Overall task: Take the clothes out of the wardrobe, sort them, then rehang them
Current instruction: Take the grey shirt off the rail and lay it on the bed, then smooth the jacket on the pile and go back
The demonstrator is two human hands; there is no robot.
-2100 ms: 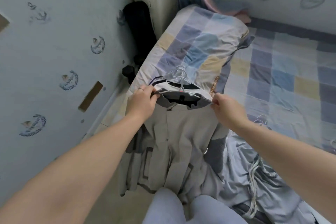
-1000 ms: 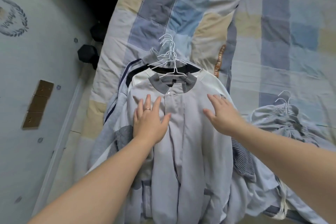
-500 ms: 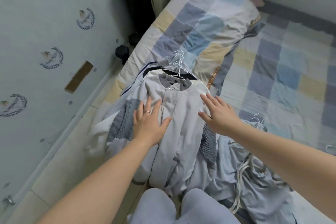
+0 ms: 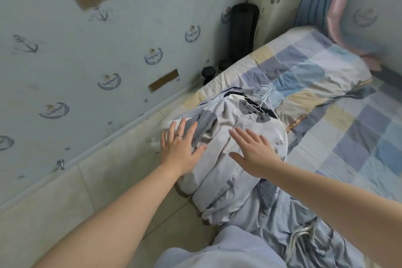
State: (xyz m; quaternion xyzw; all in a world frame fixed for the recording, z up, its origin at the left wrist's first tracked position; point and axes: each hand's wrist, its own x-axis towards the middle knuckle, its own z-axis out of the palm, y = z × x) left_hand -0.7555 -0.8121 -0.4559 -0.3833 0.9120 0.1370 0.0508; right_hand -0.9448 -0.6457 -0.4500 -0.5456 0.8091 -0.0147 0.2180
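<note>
A light grey jacket with a darker ribbed collar lies on top of a pile of clothes at the bed's near corner. White wire hangers stick out at its collar. My left hand, a ring on one finger, lies flat with fingers spread over the jacket's left side and its ribbed grey cuff. My right hand lies flat, fingers spread, over the jacket's chest. A blue-grey garment with a white drawstring is bunched at the lower right.
The bed carries a checked blue, grey and yellow cover. A narrow strip of tiled floor runs between bed and wall. A black roll, a cream suitcase and dark dumbbells stand in the far corner.
Both hands let go of the jacket's shoulders after laying it on the pile and now spread flat on it. My left hand has slid left onto the sleeve cuff; the camera has tilted.
</note>
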